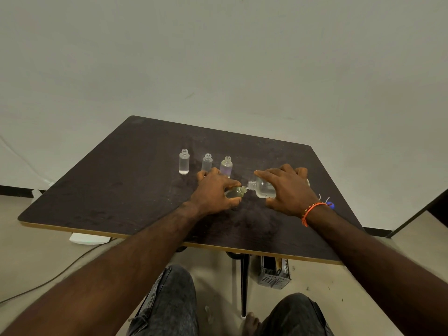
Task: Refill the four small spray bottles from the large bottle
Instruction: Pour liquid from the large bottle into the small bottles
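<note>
My left hand (214, 190) grips a small clear spray bottle (234, 192), tilted with its open neck toward the right. My right hand (288, 190) holds the large clear bottle (260, 187) tipped on its side, its mouth touching the small bottle's neck. Three more small uncapped bottles stand in a row behind my hands: the left one (184, 162), the middle one (207, 161) partly hidden by my left hand, and the right one (226, 164). All rest on a dark table (121, 180).
Thin white spray tubes and a blue cap (329, 204) lie on the table just right of my right wrist. A grey crate (274, 275) sits on the floor under the table. A cable runs across the floor at left. My knees are below the table's near edge.
</note>
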A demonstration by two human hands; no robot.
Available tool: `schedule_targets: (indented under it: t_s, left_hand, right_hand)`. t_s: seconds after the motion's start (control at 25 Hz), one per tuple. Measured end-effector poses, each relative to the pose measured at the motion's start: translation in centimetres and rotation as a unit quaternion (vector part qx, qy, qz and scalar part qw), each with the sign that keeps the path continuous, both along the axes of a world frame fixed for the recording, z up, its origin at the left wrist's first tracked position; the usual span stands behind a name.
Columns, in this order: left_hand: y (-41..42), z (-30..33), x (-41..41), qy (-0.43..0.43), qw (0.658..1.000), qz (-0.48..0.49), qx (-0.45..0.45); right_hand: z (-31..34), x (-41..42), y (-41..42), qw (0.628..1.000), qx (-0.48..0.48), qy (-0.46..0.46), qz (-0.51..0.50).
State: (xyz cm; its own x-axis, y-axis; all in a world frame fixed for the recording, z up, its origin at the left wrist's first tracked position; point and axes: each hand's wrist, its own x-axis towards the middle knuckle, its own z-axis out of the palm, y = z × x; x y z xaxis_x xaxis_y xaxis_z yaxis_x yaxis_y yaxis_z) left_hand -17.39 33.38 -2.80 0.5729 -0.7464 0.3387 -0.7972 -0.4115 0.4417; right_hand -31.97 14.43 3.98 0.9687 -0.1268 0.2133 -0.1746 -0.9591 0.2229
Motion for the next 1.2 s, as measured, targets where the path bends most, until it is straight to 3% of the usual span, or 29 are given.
schedule_targets:
  t_s: [1.2]
  left_hand:
    - [-0.37, -0.29, 0.02, 0.009, 1.0, -0.008, -0.027]
  right_hand:
    - [0.36, -0.39, 0.05, 1.0, 0.003, 0.001, -0.01]
